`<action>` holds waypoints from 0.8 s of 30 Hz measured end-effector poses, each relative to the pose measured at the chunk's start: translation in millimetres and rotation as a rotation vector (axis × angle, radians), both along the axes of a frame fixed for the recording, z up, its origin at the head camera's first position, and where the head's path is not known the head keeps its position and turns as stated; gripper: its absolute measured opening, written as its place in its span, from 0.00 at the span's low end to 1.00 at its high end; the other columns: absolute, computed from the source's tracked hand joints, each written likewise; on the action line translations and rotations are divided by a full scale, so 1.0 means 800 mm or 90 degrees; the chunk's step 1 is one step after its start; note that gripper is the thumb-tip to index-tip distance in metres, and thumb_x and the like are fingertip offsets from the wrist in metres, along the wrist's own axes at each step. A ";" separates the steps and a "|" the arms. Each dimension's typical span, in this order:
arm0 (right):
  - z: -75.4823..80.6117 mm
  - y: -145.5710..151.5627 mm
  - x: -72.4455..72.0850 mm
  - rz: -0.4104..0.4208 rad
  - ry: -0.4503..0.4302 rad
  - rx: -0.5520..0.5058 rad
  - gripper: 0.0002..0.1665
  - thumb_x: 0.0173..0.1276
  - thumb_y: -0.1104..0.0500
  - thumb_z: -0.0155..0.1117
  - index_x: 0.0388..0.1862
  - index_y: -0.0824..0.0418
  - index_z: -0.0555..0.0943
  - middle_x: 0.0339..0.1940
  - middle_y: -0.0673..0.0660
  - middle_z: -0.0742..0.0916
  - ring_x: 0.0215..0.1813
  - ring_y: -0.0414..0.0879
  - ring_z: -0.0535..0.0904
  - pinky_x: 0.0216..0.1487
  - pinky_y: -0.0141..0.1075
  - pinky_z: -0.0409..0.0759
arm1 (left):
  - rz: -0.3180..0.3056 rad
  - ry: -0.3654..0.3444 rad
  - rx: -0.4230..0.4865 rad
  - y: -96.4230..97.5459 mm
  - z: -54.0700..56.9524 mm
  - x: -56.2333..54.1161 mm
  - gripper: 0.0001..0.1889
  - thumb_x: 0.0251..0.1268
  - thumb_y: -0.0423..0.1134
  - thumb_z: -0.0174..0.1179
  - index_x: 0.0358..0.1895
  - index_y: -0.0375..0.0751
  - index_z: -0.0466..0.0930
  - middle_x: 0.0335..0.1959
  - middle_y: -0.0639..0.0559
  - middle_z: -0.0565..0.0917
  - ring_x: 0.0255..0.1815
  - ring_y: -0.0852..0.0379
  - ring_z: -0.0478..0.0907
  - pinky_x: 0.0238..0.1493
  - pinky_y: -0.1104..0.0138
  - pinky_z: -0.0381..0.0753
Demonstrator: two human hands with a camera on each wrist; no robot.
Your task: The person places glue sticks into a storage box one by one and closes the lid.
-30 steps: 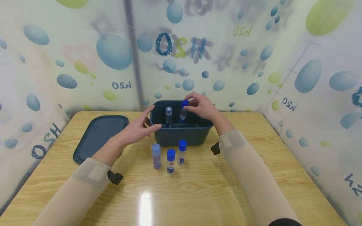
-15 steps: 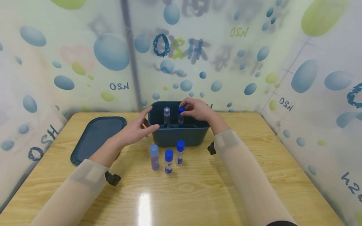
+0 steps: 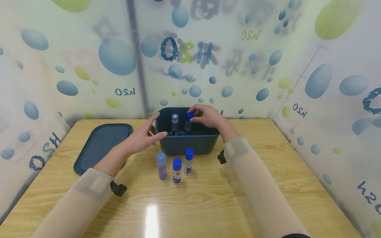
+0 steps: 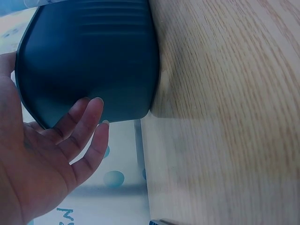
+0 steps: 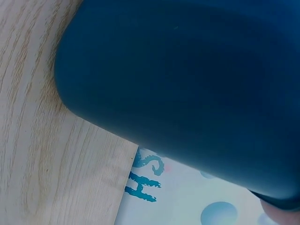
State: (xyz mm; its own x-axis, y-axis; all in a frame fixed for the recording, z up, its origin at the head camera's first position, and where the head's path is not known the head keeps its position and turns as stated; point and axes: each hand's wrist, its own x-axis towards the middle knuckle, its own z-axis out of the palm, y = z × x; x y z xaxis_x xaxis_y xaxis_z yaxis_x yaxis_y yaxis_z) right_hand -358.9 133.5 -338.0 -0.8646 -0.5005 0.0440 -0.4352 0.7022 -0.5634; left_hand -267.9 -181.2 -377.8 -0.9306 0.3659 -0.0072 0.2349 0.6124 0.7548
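In the head view my right hand (image 3: 205,116) pinches a blue-capped glue stick (image 3: 188,125) by its cap, inside a dark blue bin (image 3: 190,145). A second glue stick (image 3: 175,125) with a clear-looking cap stands upright to its left in the bin. My left hand (image 3: 141,138) rests at the bin's left end, thumb on the front rim and forefinger near the back corner. Its other fingers extend loosely along the outer wall (image 4: 93,61) in the left wrist view. The bin's wall (image 5: 178,93) fills most of the right wrist view, hiding the held glue stick.
Three glue sticks stand on the wooden table (image 3: 190,208) before the bin: a pale purple one (image 3: 162,167), a blue-capped one (image 3: 177,172) and another blue-capped one (image 3: 189,162). A dark lid (image 3: 102,145) lies at the left. Patterned walls (image 3: 238,66) enclose the table's back and sides.
My right hand has lowered the glue stick deeper into the bin and slightly left. My left hand stays at the bin's left end. The view has shifted slightly.
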 end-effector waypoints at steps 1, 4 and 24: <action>0.000 0.000 0.000 0.001 0.001 0.001 0.19 0.82 0.53 0.70 0.68 0.51 0.83 0.58 0.59 0.90 0.60 0.55 0.87 0.62 0.53 0.85 | 0.001 0.000 -0.001 0.000 0.000 0.000 0.54 0.79 0.68 0.61 0.93 0.61 0.35 0.50 0.42 0.83 0.46 0.40 0.87 0.46 0.58 0.85; -0.001 0.000 -0.001 0.005 0.006 0.008 0.20 0.83 0.54 0.69 0.69 0.51 0.83 0.58 0.59 0.90 0.60 0.55 0.87 0.63 0.53 0.85 | 0.002 0.000 -0.003 0.000 0.001 0.001 0.54 0.79 0.69 0.60 0.93 0.61 0.35 0.51 0.41 0.83 0.47 0.40 0.87 0.46 0.58 0.85; 0.001 -0.004 0.003 0.017 0.001 0.037 0.23 0.86 0.50 0.64 0.75 0.49 0.79 0.58 0.58 0.90 0.51 0.57 0.90 0.56 0.49 0.87 | 0.001 0.006 -0.002 0.001 -0.001 0.002 0.52 0.81 0.67 0.59 0.93 0.61 0.35 0.51 0.40 0.83 0.46 0.40 0.87 0.47 0.59 0.85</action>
